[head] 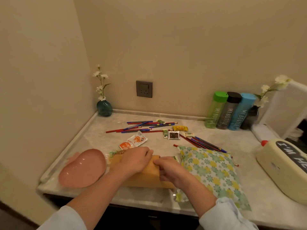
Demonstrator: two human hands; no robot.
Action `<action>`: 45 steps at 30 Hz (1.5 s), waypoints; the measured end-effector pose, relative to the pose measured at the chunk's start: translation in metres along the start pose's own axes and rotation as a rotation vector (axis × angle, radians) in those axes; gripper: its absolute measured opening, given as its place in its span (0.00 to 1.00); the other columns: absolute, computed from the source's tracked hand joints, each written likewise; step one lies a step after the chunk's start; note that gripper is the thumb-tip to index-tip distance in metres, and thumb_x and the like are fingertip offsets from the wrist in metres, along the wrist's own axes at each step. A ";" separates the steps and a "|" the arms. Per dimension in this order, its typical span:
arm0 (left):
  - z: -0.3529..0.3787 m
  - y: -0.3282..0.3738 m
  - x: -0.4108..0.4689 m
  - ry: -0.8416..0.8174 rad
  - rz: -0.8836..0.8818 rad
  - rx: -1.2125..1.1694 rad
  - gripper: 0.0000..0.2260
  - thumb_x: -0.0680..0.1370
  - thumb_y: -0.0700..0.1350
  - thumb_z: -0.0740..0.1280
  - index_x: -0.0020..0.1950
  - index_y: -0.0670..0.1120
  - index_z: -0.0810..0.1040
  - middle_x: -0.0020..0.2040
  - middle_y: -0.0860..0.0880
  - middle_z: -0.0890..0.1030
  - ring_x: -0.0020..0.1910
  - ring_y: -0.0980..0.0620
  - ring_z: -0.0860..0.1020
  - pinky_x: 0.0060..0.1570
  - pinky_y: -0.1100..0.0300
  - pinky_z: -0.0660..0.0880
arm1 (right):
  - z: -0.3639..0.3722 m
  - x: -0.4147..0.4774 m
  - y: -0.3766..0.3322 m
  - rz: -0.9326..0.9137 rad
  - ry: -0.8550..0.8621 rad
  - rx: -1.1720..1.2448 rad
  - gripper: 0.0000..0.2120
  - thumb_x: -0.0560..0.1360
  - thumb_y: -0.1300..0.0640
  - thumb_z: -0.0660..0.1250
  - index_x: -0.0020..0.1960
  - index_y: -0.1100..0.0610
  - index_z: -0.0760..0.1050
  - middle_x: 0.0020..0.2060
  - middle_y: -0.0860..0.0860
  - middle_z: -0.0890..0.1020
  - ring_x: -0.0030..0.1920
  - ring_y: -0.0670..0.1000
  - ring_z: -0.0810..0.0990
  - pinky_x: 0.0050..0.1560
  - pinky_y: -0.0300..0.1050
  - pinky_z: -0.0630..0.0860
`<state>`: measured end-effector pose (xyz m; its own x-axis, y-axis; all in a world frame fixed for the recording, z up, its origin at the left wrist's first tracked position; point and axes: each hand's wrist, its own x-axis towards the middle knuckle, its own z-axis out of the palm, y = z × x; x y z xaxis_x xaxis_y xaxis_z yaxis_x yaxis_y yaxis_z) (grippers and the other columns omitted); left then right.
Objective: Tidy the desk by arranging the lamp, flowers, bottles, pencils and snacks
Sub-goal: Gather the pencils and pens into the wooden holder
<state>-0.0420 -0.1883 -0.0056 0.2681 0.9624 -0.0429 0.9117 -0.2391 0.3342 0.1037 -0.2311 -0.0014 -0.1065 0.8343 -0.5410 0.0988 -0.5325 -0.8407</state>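
With the tan fabric pouch clasped by the left hand and pinched by the right hand near the marble worktop front edge, the small green sachet alongside could be swept off, while red and blue pencils lie scattered behind.

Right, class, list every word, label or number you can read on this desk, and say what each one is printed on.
"MY BOTTLE": down the side of the green bottle.
"MY BOTTLE": grey bottle.
"MY BOTTLE": blue bottle.
"I'M HE": black label on the cream case, the rest cut off by the frame edge.
Orange snack packet and yellow wrapper: print too blurred to read.
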 end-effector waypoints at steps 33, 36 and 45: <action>-0.009 0.156 0.234 0.133 -0.053 -1.181 0.17 0.80 0.35 0.59 0.65 0.52 0.71 0.54 0.53 0.77 0.52 0.56 0.77 0.40 0.63 0.78 | -0.238 0.088 -0.185 -0.714 0.332 -1.452 0.11 0.79 0.53 0.59 0.58 0.51 0.77 0.51 0.51 0.83 0.49 0.56 0.80 0.45 0.53 0.79; 0.003 0.159 0.243 0.107 -0.084 -1.224 0.17 0.79 0.32 0.58 0.62 0.52 0.72 0.52 0.54 0.77 0.50 0.57 0.77 0.35 0.68 0.77 | -0.249 0.103 -0.179 -0.729 0.315 -1.483 0.10 0.79 0.54 0.59 0.56 0.51 0.77 0.49 0.51 0.83 0.47 0.56 0.80 0.42 0.49 0.76; 0.028 0.161 0.265 0.063 -0.140 -1.241 0.21 0.75 0.28 0.61 0.63 0.48 0.72 0.53 0.51 0.78 0.51 0.53 0.78 0.41 0.63 0.78 | -0.269 0.133 -0.163 -0.721 0.269 -1.495 0.09 0.78 0.54 0.59 0.54 0.53 0.76 0.48 0.53 0.83 0.47 0.59 0.80 0.41 0.49 0.75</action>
<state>0.1848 0.0242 0.0105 0.1463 0.9824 -0.1163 0.0140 0.1155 0.9932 0.3395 0.0053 0.0709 -0.4012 0.9134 0.0692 0.9130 0.4048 -0.0510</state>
